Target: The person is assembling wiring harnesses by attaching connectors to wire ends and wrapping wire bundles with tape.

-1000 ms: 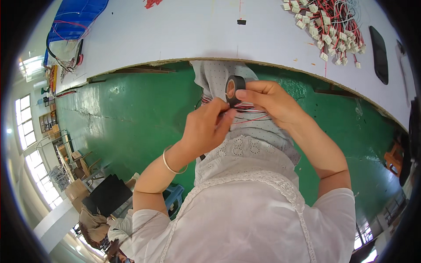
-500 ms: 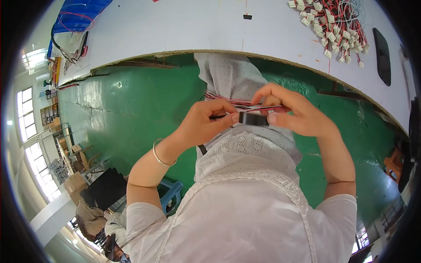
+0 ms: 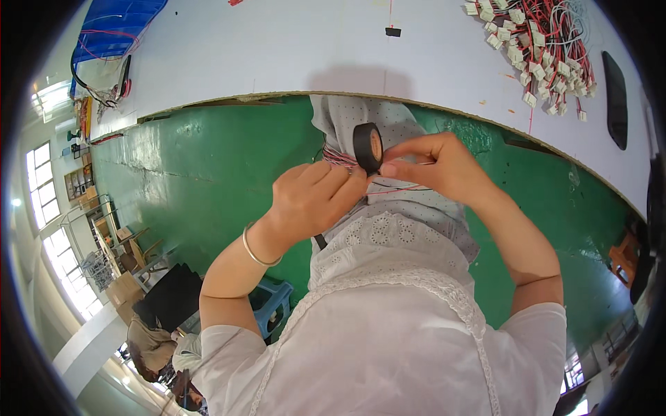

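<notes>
My left hand (image 3: 313, 199) pinches a thin bundle of red, black and white wires (image 3: 340, 159) in front of my chest. My right hand (image 3: 436, 166) holds a black roll of tape (image 3: 368, 147) upright against that bundle, fingertips on the roll's lower edge. Both hands meet above the green floor, just below the white table's edge (image 3: 229, 100). A thin bracelet sits on my left wrist.
A heap of red and white wires with white connectors (image 3: 541, 41) lies on the white table at top right, beside a dark oval object (image 3: 615, 90). A blue cloth with cables (image 3: 111, 35) is at top left. A blue stool (image 3: 274, 308) stands below my left arm.
The tape roll has come up from lying low behind the wires to standing upright above them. My hands have stayed close together at the bundle.
</notes>
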A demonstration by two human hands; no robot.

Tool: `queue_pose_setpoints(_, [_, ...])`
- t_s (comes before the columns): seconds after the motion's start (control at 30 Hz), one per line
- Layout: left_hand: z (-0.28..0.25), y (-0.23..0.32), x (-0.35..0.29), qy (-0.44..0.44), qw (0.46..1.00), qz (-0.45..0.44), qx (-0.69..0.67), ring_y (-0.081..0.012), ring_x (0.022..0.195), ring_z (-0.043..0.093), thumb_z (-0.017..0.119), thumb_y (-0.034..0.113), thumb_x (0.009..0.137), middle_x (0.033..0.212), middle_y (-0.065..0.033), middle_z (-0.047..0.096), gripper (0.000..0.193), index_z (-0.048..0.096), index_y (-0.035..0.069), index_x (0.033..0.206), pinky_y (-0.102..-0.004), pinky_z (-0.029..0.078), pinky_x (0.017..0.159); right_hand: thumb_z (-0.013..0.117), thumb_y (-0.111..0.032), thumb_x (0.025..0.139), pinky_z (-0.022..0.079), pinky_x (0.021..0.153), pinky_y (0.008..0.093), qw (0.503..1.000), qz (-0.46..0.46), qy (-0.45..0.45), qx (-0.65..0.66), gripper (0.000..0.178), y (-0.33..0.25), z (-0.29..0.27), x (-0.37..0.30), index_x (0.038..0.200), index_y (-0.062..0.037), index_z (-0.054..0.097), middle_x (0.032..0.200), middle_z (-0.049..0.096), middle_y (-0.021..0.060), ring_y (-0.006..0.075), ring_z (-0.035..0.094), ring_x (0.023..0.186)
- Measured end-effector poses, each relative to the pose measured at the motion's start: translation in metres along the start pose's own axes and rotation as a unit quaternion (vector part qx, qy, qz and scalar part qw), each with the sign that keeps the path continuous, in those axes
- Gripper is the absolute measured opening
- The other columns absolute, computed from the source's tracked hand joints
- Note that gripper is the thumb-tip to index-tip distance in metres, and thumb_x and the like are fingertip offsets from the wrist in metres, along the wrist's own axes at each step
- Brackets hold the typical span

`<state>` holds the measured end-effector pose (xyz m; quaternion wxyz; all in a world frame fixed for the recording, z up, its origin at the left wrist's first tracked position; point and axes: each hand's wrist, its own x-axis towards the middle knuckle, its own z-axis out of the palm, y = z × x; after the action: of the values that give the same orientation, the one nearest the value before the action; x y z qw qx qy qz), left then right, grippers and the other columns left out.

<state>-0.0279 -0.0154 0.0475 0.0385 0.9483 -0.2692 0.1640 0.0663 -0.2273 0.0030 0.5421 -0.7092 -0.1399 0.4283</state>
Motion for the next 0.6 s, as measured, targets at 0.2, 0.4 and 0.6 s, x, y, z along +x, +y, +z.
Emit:
queue_pose_setpoints(0.2, [0.003, 0.005, -0.011, 0.022, 0.997, 0.032, 0.067, -0.0074, 0.055, 0.041, 0.069, 0.012, 0.075, 0.065, 0.0053, 0.040, 0.014, 0.069, 0.014, 0.089, -0.0214, 0.031, 0.044, 0.080, -0.026, 0.083, 0.020, 0.048, 0.0246, 0.996, -0.037, 0.076, -0.023, 0.020, -0.005, 0.009, -0.009, 0.087, -0.0072, 0.075, 0.054, 0.029, -0.0109, 0.0008, 0.026, 0.051])
queue_pose_setpoints(0.4, [-0.002, 0.011, -0.007, 0.071, 0.988, 0.087, 0.106, -0.0092, 0.051, 0.034, 0.075, 0.012, 0.072, 0.061, 0.0019, 0.028, 0.021, 0.073, 0.013, 0.093, -0.0224, 0.027, 0.042, 0.076, -0.023, 0.086, 0.019, 0.049, 0.0241, 0.996, -0.044, 0.032, 0.072, 0.017, 0.002, 0.015, -0.017, 0.085, -0.0072, 0.071, 0.056, 0.032, -0.0103, 0.0002, 0.028, 0.053])
queue_pose_setpoints(0.6, [0.012, 0.029, -0.013, 0.093, 0.966, -0.098, -0.221, -0.0093, 0.050, 0.034, 0.067, 0.014, 0.089, 0.060, 0.0023, 0.032, 0.010, 0.070, 0.007, 0.095, -0.0241, 0.028, 0.042, 0.068, -0.023, 0.091, 0.026, 0.055, 0.0234, 0.929, 0.023, -0.047, 0.366, 0.021, -0.001, 0.008, -0.034, 0.086, -0.0032, 0.071, 0.061, 0.039, -0.0085, 0.0032, 0.035, 0.057])
